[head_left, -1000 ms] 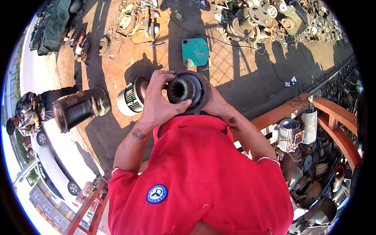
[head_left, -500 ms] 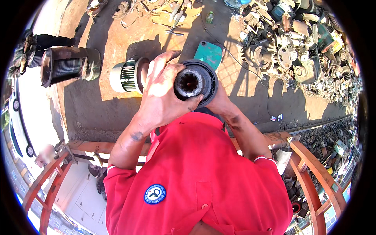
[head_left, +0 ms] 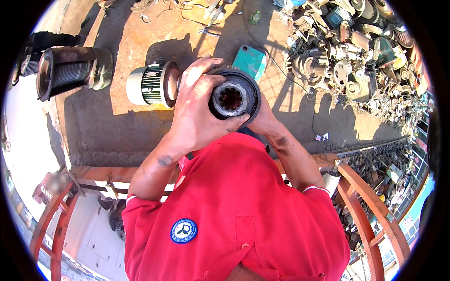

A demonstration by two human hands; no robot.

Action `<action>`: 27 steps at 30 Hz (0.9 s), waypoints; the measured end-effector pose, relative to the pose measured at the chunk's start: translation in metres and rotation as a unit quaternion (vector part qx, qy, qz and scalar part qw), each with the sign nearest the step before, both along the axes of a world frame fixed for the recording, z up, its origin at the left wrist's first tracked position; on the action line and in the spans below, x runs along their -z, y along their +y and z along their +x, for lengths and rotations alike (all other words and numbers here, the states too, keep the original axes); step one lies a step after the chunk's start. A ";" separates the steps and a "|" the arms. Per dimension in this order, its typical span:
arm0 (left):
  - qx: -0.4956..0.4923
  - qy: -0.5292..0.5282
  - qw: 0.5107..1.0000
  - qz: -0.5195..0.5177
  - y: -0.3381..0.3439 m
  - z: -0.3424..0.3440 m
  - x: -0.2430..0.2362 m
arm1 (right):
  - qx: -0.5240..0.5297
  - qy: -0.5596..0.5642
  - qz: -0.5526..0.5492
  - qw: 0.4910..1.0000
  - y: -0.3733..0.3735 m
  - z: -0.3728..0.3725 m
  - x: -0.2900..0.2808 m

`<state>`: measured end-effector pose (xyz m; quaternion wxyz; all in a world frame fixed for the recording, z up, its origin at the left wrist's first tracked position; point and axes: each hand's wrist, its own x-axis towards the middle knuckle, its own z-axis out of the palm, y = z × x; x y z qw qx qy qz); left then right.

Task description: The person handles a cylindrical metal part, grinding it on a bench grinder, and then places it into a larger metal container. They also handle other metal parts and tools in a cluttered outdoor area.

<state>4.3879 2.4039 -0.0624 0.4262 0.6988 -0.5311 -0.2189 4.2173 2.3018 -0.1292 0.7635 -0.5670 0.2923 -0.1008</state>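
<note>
Both the left hand (head_left: 199, 114) and the right hand (head_left: 262, 119) are closed around the splined hub (head_left: 234, 97); it looks heavy, rigid and greasy, best held by the rim.

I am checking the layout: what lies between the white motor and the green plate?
In the head view, the left hand and the black ring part it holds lie between them.

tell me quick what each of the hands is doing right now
Left hand: closed around the dark round metal part with a toothed bore, fingers over its left side.
Right hand: mostly hidden behind that part, gripping it from the right.
</note>
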 end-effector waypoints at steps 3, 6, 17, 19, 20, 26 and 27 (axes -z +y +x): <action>0.005 0.008 1.000 0.020 0.006 0.009 -0.005 | 0.016 -0.010 0.026 0.999 0.005 0.011 -0.002; 0.030 0.040 0.999 -0.019 0.014 0.022 0.002 | 0.010 -0.018 -0.014 1.000 0.010 0.013 0.000; -0.049 0.199 0.970 -0.132 0.065 0.050 0.040 | 0.051 -0.081 -0.001 0.995 0.018 0.017 -0.005; -0.040 0.212 0.968 -0.127 0.068 0.046 0.038 | 0.044 -0.082 -0.020 0.995 0.019 0.015 -0.006; -0.035 0.218 0.967 -0.125 0.069 0.043 0.037 | 0.039 -0.082 -0.032 0.995 0.020 0.016 -0.009; -0.014 0.348 0.935 -0.066 0.071 0.030 0.029 | 0.030 -0.066 -0.058 0.996 0.028 0.008 -0.015; -0.012 0.367 0.928 -0.066 0.071 0.028 0.029 | 0.029 -0.068 -0.066 0.995 0.029 0.008 -0.017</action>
